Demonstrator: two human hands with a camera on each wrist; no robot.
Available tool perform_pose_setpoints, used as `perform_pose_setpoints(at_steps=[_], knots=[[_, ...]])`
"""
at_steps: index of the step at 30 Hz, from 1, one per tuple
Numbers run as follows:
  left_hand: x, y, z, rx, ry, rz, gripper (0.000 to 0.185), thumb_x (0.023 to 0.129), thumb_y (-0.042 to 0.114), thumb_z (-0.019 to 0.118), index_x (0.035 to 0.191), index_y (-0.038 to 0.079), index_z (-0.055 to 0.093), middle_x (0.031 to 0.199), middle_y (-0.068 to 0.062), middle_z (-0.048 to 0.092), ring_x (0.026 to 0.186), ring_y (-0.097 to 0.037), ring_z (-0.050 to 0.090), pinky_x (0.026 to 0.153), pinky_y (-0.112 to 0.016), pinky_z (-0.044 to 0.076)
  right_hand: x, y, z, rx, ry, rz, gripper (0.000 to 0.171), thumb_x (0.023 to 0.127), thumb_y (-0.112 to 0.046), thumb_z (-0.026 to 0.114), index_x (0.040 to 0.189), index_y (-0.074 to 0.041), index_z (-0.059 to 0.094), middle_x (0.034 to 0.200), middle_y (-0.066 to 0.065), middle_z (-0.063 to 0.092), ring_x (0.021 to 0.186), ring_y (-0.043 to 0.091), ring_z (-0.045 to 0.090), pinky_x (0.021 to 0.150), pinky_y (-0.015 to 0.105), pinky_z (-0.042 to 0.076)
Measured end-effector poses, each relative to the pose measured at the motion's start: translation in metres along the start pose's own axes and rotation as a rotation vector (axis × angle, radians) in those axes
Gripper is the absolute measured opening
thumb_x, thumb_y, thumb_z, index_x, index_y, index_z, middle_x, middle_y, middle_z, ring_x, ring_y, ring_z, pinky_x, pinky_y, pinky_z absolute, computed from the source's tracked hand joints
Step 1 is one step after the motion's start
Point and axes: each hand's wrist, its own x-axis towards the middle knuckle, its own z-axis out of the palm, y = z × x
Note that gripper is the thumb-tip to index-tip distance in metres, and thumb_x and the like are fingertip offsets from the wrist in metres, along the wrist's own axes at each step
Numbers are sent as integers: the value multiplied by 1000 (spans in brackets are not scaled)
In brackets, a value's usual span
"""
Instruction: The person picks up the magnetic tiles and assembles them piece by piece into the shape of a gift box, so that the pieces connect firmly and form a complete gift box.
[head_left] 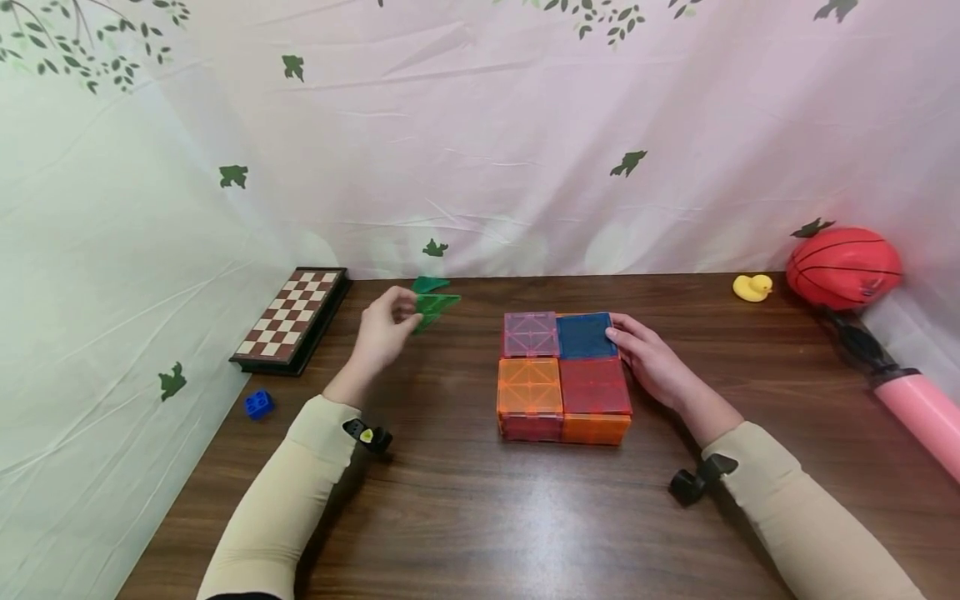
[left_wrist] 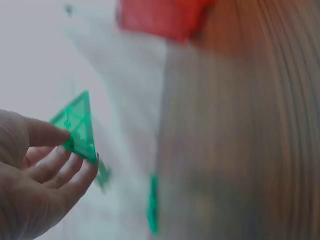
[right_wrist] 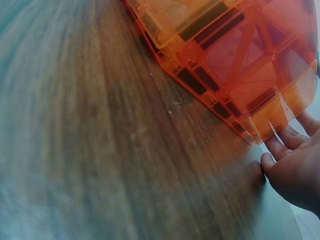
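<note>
My left hand [head_left: 386, 329] pinches a green triangular magnetic tile [head_left: 435, 307] between thumb and fingers, raised over the back of the table. In the left wrist view this translucent tile [left_wrist: 82, 125] stands out from the fingertips. Just behind it lies a second green tile [head_left: 430, 284], near the table's back edge. A low box of magnetic tiles [head_left: 531, 386] sits right of centre, its top made of purple, blue, orange and red squares. Against the box's far right side rests my right hand [head_left: 651, 360], thumb at the blue tile [head_left: 581, 336] and fingers extended along the side wall [right_wrist: 295, 102].
A folding chessboard [head_left: 292, 317] lies at the back left, with a blue toy brick [head_left: 259, 404] in front of it. Along the right stand a yellow rubber duck [head_left: 752, 288], a red ball [head_left: 843, 268] and a pink pump [head_left: 922, 417]. A fabric backdrop borders the table.
</note>
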Motion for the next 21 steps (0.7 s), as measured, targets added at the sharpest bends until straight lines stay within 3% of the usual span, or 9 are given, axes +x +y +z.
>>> perform_pose_setpoints(at_steps=[4, 9, 14, 21], knots=[[-10, 38, 16, -77, -130, 138, 21, 95, -1, 70, 115, 2, 64, 107, -13, 71, 99, -27, 67, 90, -42, 54, 0, 0, 0, 1, 0, 1, 60, 109, -38, 48, 153, -2, 31, 137, 1, 51, 120, 13, 53, 101, 17, 42], [-22, 71, 37, -117, -265, 271, 19, 94, -2, 70, 111, 4, 65, 103, -6, 71, 95, -20, 68, 87, -39, 56, 0, 1, 0, 13, -3, -11, 57, 109, -36, 48, 153, -2, 32, 136, 0, 53, 119, 12, 54, 101, 18, 43], [-28, 87, 56, -94, -344, 326, 19, 94, -1, 70, 111, 7, 66, 105, -5, 71, 96, -16, 68, 85, -31, 56, 0, 1, -1, 18, 0, -13, 55, 109, -35, 48, 152, -4, 34, 135, 0, 54, 118, 12, 56, 100, 18, 44], [-28, 93, 71, -69, -378, 366, 20, 93, -2, 70, 111, 7, 66, 104, -7, 71, 94, -16, 68, 83, -26, 56, -1, 0, -1, 12, 1, -2, 58, 109, -36, 48, 154, -3, 32, 137, 0, 52, 119, 11, 55, 100, 18, 44]])
